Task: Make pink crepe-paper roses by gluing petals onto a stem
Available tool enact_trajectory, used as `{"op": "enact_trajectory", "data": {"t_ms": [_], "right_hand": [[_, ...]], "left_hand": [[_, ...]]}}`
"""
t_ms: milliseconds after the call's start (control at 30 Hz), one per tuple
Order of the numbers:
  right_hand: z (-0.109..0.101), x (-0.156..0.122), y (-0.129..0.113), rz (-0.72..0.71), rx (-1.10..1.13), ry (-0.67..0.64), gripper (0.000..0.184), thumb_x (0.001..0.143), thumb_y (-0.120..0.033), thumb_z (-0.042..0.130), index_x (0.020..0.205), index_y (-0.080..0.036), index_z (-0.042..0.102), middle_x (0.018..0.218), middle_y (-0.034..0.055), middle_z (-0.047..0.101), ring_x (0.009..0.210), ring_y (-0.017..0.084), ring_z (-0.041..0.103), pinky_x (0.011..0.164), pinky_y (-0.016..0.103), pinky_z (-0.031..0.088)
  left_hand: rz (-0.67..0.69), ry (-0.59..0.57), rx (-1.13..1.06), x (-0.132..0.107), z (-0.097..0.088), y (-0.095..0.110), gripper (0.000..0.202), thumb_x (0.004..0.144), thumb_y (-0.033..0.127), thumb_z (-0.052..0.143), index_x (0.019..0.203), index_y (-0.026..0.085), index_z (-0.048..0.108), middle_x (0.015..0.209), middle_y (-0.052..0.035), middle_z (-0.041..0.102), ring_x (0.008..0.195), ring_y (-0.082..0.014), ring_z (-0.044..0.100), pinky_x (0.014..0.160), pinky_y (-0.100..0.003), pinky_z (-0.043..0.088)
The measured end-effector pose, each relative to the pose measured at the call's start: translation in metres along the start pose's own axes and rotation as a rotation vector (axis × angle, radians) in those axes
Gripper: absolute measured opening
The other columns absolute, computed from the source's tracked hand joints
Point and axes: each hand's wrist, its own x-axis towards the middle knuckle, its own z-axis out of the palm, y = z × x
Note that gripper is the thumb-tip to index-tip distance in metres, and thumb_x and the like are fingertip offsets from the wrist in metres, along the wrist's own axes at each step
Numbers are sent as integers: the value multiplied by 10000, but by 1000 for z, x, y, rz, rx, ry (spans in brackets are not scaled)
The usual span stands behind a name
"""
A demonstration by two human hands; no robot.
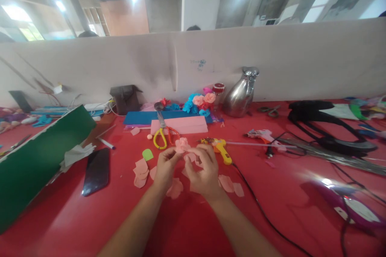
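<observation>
Between my two hands, above the red table, is a pink paper flower (181, 143). My left hand (167, 167) pinches it from the left, low on the bloom. The thumb and fingers of my right hand (204, 171) close in on its right side, at a petal edge. Loose pink petals (141, 172) lie in a stack left of my hands, and more petals (226, 183) lie to the right. A green petal-shaped piece (147, 154) rests by the stack. Just beyond my right hand lies a yellow glue gun (222, 150) with a clear stick in it.
Scissors with yellow and orange handles (160, 138) lie behind my hands. At left are a dark phone (95, 171) and a green board (45, 160). Finished flowers (199, 102) and a steel jug (241, 92) stand at the back. A purple iron-like device (350, 204) and cords lie right.
</observation>
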Motion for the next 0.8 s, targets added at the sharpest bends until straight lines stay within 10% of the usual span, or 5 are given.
{"op": "enact_trajectory", "data": {"t_ms": [800], "right_hand": [[2,1,1,-90,-81,53,244,752,-153,568,984,-228,586,962,59,478,844,174,543,741,338,491]], "left_hand": [[-54,-73,0,0,-4,-7,211,681,334,670,688,124,660,599,5,539,564,-76,426,558,-200,348]]}}
